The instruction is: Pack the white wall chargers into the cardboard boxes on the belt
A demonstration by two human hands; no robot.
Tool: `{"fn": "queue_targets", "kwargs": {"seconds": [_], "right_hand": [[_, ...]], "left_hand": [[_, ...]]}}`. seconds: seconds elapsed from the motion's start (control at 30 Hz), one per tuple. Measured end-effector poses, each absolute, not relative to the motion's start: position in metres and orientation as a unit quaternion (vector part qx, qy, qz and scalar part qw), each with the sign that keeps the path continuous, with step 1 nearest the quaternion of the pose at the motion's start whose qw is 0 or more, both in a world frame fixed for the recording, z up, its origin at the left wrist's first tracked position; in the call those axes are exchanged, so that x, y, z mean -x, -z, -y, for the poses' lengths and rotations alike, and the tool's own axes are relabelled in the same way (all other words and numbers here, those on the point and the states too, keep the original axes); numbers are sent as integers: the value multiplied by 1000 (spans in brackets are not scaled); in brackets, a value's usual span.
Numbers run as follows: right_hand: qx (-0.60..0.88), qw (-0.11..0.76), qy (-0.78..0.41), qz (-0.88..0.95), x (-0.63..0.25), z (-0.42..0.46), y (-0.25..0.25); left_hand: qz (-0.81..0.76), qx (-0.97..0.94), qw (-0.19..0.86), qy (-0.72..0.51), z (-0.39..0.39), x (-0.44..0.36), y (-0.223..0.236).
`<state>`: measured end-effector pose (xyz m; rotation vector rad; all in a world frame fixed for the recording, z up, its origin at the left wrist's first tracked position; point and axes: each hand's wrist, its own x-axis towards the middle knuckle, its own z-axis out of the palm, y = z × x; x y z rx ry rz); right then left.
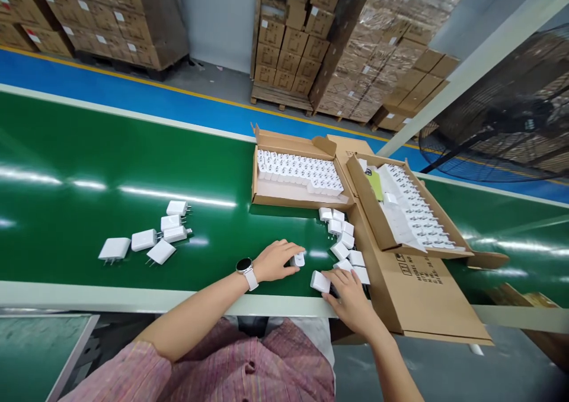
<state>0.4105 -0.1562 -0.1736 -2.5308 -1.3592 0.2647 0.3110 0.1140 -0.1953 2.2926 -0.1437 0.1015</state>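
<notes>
My left hand [278, 259], with a watch on the wrist, rests on the green belt [89, 212] and its fingers close over a small white charger [298, 259]. My right hand [351, 292] lies just to the right, fingers curled on another white charger [320, 281] at the belt's near edge. A cluster of loose white chargers [343, 236] lies just beyond both hands, against the side of a flat cardboard box [413, 289]. Farther left on the belt sits a separate group of white chargers [153, 236] with their prongs showing.
Two open cardboard trays hold rows of white chargers, one [297, 176] behind the hands and one [409, 212] tilted on the flat box. A black fan [507, 111] stands at the right. Pallets of wrapped cartons [302, 46] line the floor beyond the blue strip.
</notes>
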Motion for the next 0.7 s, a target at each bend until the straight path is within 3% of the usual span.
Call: {"fn": "queue_targets", "kwargs": {"seconds": [0.17, 0.27, 0.33, 0.5, 0.7], "right_hand": [[848, 288, -115, 429, -401, 116, 175], [818, 335, -131, 449, -400, 97, 175], [847, 297, -85, 433, -405, 101, 175], [957, 93, 38, 271, -416, 149, 182], [934, 152, 18, 323, -403, 166, 199]], "left_hand": [[72, -895, 438, -34, -118, -299, 194], [60, -899, 433, -30, -117, -295, 195], [41, -910, 411, -30, -113, -297, 195], [47, -927, 371, -17, -97, -308, 194], [53, -927, 371, 1, -96, -306, 188]]}}
